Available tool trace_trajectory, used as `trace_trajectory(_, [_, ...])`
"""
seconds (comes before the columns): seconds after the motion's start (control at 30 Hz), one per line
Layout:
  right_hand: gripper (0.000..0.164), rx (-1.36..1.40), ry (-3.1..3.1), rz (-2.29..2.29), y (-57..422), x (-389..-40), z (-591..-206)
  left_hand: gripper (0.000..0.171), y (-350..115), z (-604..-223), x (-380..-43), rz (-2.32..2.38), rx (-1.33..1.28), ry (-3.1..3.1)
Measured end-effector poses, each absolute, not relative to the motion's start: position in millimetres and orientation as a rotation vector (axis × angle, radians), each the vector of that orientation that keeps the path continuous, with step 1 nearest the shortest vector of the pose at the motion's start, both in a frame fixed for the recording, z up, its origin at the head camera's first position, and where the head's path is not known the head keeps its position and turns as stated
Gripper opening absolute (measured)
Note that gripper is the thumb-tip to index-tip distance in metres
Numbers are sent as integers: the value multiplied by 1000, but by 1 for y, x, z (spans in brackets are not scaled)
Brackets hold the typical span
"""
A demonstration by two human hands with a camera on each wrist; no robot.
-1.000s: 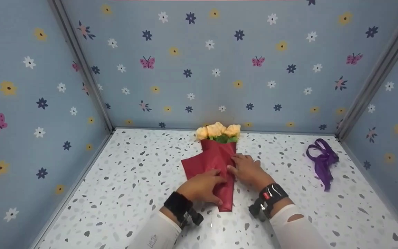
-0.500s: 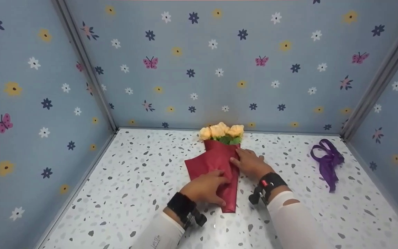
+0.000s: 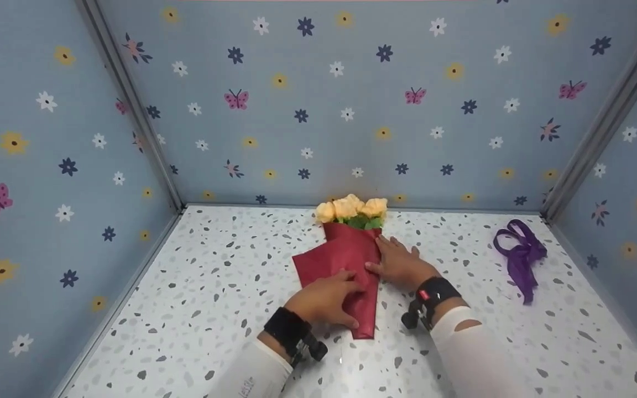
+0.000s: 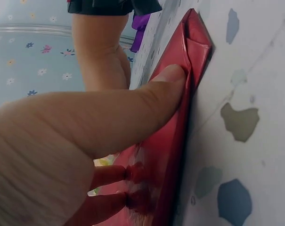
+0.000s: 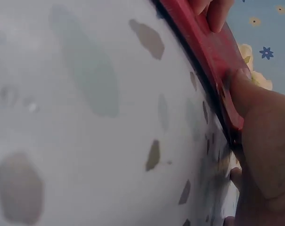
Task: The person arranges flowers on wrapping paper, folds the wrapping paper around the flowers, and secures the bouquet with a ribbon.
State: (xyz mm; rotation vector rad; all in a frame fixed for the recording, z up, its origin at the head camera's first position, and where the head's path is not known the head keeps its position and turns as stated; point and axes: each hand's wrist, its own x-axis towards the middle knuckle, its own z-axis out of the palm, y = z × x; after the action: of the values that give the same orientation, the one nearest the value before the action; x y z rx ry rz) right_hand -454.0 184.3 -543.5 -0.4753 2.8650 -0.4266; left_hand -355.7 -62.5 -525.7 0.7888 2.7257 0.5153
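A bouquet of pale orange artificial roses (image 3: 351, 208) with green leaves lies on the tabletop, wrapped in red paper (image 3: 338, 251). My left hand (image 3: 321, 301) rests on the lower wrap, fingertips pressing the paper; in the left wrist view its thumb (image 4: 168, 77) lies along a folded edge. At the wrap's right edge is my right hand (image 3: 404, 266). In the right wrist view its thumb (image 5: 243, 87) lies on top of the paper, with the edge between it and the fingers. The stems are hidden inside the wrap.
A purple ribbon (image 3: 520, 260) lies in a loose heap at the right of the speckled white tabletop (image 3: 213, 265). Blue panels printed with flowers and butterflies (image 3: 318, 99) enclose the back and sides.
The right hand's fingers shift slightly along the wrap's right edge. The left hand stays in place on the paper, and the camera view sways a little.
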Motion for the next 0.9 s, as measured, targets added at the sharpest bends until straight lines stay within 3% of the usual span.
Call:
trace_trajectory(0.27, [126,-687,2760,-399,201,-435,-544,84,-61,-528,-356,548,772,2729])
trace_trajectory(0.47, [142,-754,2722,-355,195,-412,-542,85,-60,-528,-357,497,799,2746])
trace_trajectory(0.9, [148,-838,2683,-238,180,-378,-534,83,-60,-527,-355,481,828,2776])
